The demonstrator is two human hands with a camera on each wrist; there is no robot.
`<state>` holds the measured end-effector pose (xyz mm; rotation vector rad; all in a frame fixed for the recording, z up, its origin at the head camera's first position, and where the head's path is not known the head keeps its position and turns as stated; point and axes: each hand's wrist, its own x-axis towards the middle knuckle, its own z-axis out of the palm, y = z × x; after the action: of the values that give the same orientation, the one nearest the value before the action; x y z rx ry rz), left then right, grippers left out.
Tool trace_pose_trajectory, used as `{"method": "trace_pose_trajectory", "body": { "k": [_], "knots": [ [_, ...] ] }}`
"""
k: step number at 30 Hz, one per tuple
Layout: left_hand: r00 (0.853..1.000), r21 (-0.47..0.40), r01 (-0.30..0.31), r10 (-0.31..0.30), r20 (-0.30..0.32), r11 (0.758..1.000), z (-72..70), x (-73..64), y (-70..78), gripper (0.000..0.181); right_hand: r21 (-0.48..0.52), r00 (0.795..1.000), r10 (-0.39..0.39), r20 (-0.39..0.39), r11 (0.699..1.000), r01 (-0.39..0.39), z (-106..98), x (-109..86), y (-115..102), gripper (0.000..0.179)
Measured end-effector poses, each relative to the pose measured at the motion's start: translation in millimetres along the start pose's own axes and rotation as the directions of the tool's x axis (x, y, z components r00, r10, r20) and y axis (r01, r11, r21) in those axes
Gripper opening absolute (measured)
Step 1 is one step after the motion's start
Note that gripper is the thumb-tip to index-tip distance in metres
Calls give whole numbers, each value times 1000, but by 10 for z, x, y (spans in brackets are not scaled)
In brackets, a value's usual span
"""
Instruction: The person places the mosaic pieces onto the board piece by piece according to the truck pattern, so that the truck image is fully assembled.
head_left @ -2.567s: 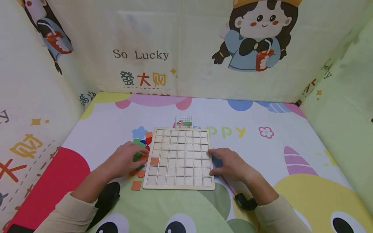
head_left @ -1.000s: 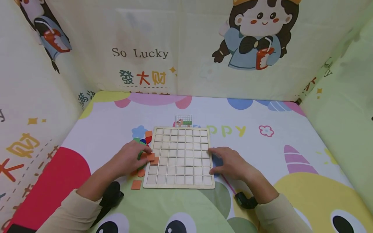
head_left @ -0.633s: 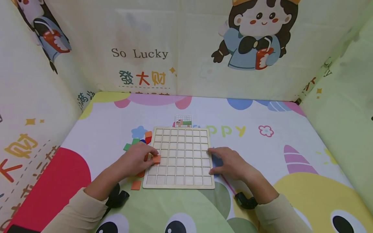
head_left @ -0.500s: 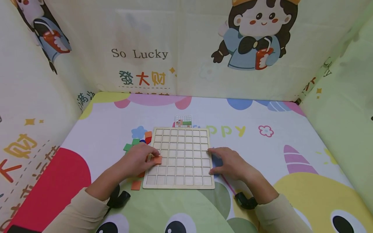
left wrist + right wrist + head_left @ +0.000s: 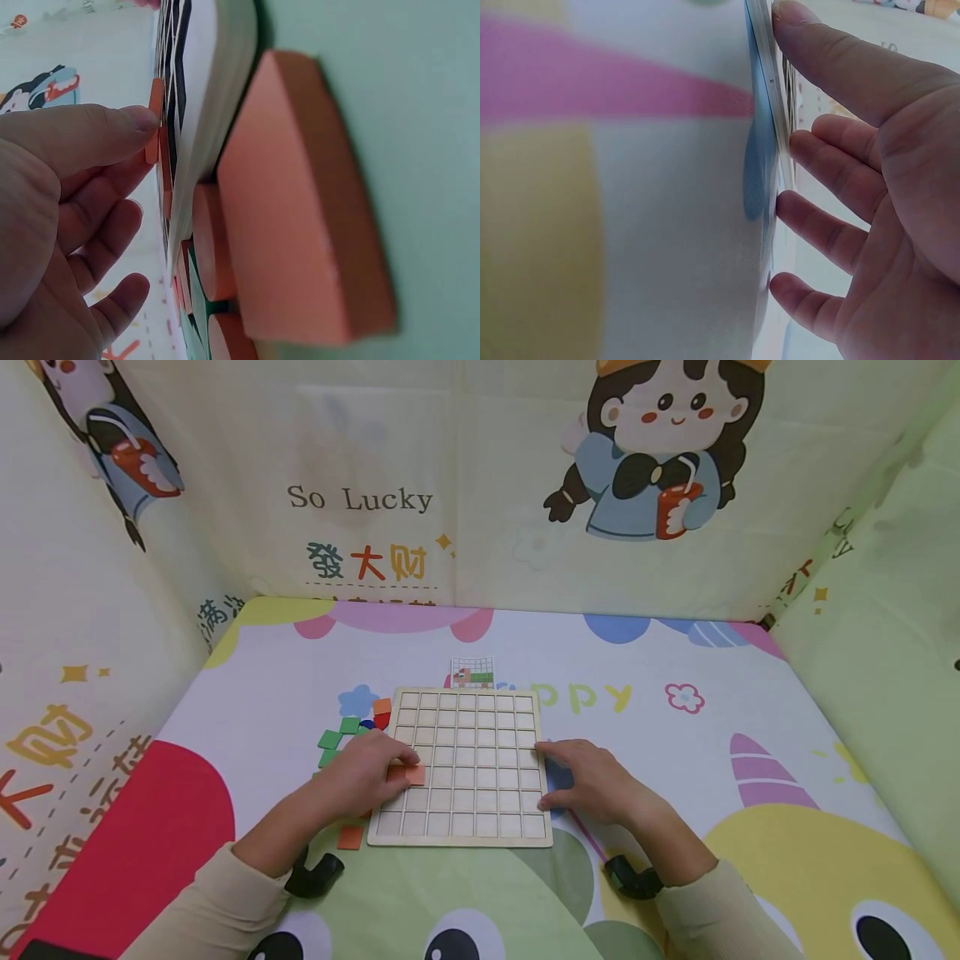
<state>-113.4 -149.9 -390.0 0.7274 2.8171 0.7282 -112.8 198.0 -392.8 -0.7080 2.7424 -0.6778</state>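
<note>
A wooden grid board point(image 5: 480, 802) lies flat on the table between my hands. My left hand point(image 5: 362, 774) reaches over its left edge, pinching an orange square tile point(image 5: 416, 775) between thumb and forefinger. In the left wrist view the pinched tile point(image 5: 156, 96) stands beside the board's gridded face, and another orange tile point(image 5: 166, 176) sits on the board just by it. My right hand point(image 5: 592, 782) touches the board's right edge with thumb and relaxed fingertips. The right wrist view shows its fingers point(image 5: 836, 172) spread along that edge.
Loose tiles lie left of the board: green squares point(image 5: 330, 740), a red piece point(image 5: 382, 721), an orange square point(image 5: 382, 705) and another orange square point(image 5: 350, 837) near the front. Part of this pile is hidden behind my left hand. A small picture card point(image 5: 472, 672) lies behind the board.
My left hand has taken an orange tile from the pile and carried it right, over the board's left columns. My right hand and the board have stayed put.
</note>
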Motion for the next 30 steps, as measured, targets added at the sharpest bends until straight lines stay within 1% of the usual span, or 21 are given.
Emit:
{"method": "trace_pose_trajectory", "body": {
  "k": [4,8,12,20,27,30],
  "knots": [
    [1000,-5,-20,20,-12,1000,26,-1,-2,17,3,1000,1,3,1000,-1,-5,1,2,73],
    [1000,-19,-3,3,-3,1000,34,0,13,18,2,1000,-3,6,1000,3,-7,10,8,73],
    [1000,-24,-3,3,-7,1000,20,3,36,18,-1,1000,-3,7,1000,3,-10,15,14,73],
    [1000,1,11,-11,-11,1000,16,0,83,18,4,1000,-2,13,1000,2,-15,21,12,73],
    [1000,23,-7,7,-11,1000,28,-11,75,23,-1,1000,-4,7,1000,4,-26,20,7,72],
    [1000,16,-10,11,-9,1000,17,-22,72,26,1,1000,-1,10,1000,1,-30,18,3,72]
  ]
}}
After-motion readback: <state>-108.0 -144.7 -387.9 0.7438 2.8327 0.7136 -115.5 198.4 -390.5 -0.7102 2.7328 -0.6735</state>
